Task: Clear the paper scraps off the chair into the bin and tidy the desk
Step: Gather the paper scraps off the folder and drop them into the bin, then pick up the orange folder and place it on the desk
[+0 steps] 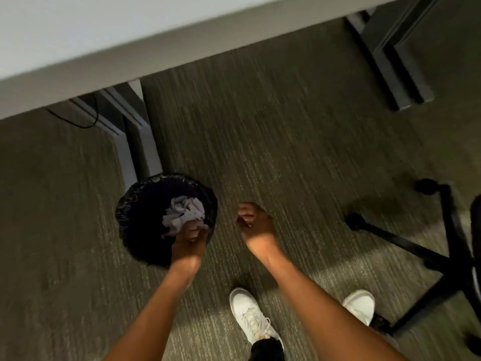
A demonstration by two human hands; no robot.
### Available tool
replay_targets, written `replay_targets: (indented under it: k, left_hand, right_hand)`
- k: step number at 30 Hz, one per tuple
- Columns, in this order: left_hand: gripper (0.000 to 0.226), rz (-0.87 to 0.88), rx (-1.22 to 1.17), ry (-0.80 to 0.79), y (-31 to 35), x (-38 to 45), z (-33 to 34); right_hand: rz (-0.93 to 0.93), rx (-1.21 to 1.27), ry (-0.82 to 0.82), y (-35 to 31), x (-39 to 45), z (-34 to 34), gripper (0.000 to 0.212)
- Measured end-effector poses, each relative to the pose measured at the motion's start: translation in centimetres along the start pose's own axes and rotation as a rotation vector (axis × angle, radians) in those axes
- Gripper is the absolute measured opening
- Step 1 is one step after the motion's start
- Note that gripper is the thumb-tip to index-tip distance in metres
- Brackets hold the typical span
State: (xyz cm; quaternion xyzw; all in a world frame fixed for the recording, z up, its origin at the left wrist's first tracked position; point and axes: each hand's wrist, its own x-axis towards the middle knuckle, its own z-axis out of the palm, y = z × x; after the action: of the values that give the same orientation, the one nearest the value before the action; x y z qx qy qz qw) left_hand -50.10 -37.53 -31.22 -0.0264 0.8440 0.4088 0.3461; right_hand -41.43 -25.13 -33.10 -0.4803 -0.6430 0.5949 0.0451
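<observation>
The paper scraps [183, 213] sit bunched in a pale wad right over the mouth of the black-lined bin [135, 222], just inside its near right rim. They are pinched in the grip of the left hand [191, 237], fingers curled round them — the bin lies straight below, so letting go should drop them in. That arm reaches forward and down. The right hand [253, 221] hangs over the carpet to the right of the bin, loosely curled and holding nothing I can see.
</observation>
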Motion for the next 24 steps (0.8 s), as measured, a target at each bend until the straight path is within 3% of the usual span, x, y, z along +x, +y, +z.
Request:
replay_targets:
  k: [4, 10, 16, 24]
  left_hand:
    - [0.024, 0.095, 0.124, -0.14, 3.3, -1.6, 4.7]
    - [0.017, 0.297, 0.267, -0.335, 7.7, -6.7, 13.1]
    - [0.016, 0.359, 0.331, -0.468, 11.8, -13.8, 23.1]
    - [0.023, 0.388, 0.406, -0.722, 15.9, -22.7, 37.9]
  right_hand:
    - [0.085, 0.15, 0.168, 0.9, -0.5, -6.3, 0.033]
    - [0.073, 0.126, 0.318, 2.7, -3.0, -17.9, 0.023]
    - [0.101, 0.252, 0.537, 6.1, -6.6, -31.3, 0.021]
    - [0.306, 0.505, 0.889, 14.4, -14.0, -46.4, 0.021]
